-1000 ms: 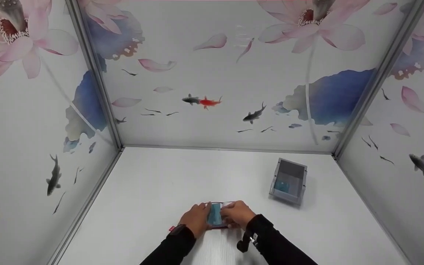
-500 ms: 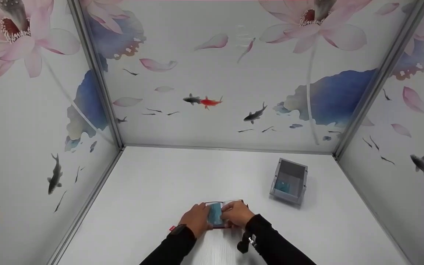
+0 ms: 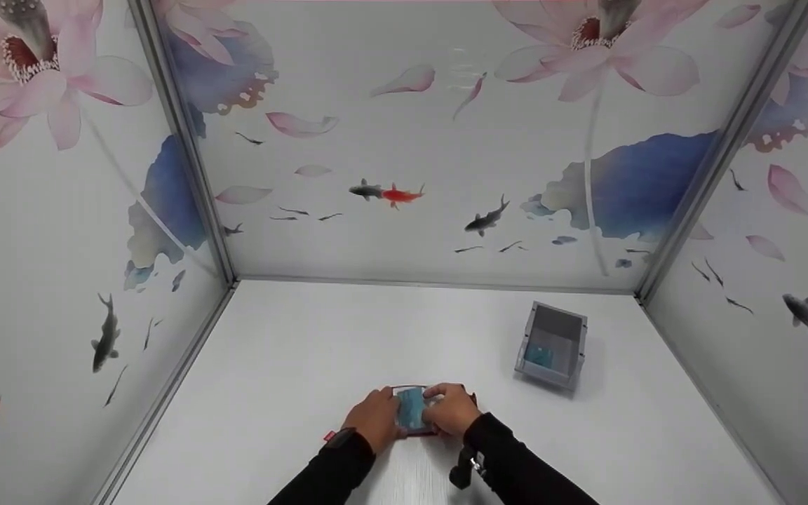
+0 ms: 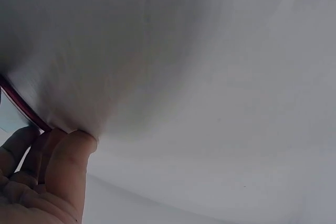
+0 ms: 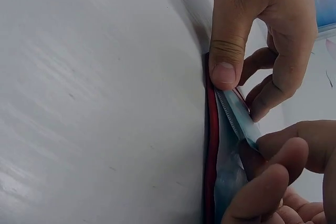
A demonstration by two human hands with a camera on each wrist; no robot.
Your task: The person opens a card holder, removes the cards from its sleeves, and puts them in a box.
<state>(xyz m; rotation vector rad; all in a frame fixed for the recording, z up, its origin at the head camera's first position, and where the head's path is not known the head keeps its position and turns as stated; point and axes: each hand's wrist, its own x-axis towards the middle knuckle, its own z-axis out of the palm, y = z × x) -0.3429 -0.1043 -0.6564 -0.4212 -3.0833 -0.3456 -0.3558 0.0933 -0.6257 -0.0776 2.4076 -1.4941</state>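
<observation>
A flat case with a dark red edge (image 5: 211, 156) lies open on the white table below both hands. Inside it shows a teal sachet (image 3: 412, 408) with a serrated edge. My left hand (image 3: 374, 419) holds the case's left side; in the right wrist view its thumb presses at the red edge and the sachet's end. The right hand (image 3: 452, 410) pinches the sachet's other end between thumb and finger. More clear, bluish film (image 5: 229, 182) shows under the sachet. In the left wrist view, the left fingers (image 4: 65, 169) reach the red edge.
A grey plastic box (image 3: 558, 326) stands at the back right with a teal sachet (image 3: 539, 355) inside. White panels printed with flowers and fish enclose the table on the left, back and right. A black wrist-worn device (image 3: 461, 471) hangs at the right cuff.
Both hands stay nearly in place. The right fingers have shifted slightly and spread at the sachet's right edge, and the pale flap behind them has dropped from sight.
</observation>
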